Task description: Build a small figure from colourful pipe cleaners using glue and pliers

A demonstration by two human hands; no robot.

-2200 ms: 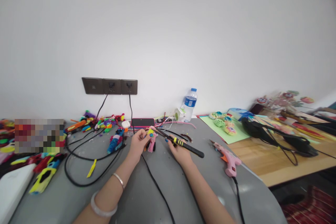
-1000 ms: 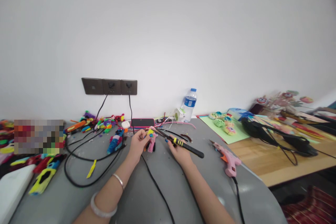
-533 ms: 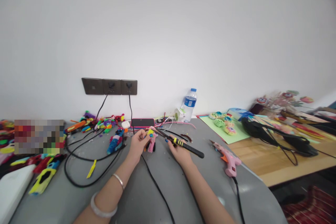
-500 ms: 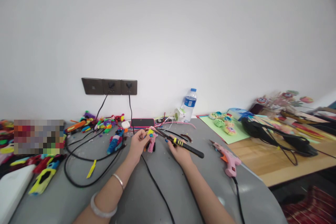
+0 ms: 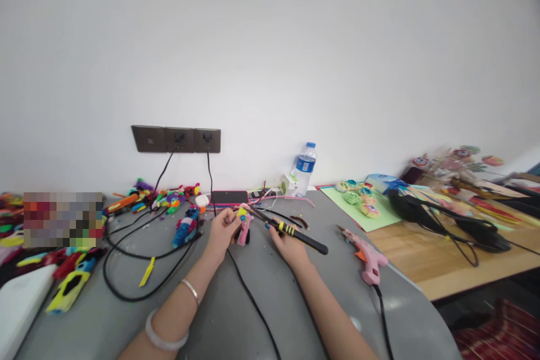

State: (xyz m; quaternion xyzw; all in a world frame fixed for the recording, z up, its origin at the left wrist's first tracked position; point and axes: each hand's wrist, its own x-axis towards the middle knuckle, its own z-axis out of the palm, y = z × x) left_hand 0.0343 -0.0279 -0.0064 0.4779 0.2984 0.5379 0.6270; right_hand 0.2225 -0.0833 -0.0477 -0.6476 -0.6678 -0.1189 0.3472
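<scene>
My left hand pinches a small fuzzy pink-and-yellow craft figure, with a blue spot near its top, just above the grey table. Closed around a long tool is my right hand. This tool has a black handle with yellow bands and a thin dark front part. Its tip points left, at the top of the figure; whether they touch I cannot tell. Left of my left hand lies a blue fuzzy figure. A pink glue gun rests to the right of my right hand.
Black cables loop over the grey table. Toward the wall are a phone, a white earphone case and a water bottle. Green paper carries fuzzy pieces. A yellow-and-black fuzzy figure lies left.
</scene>
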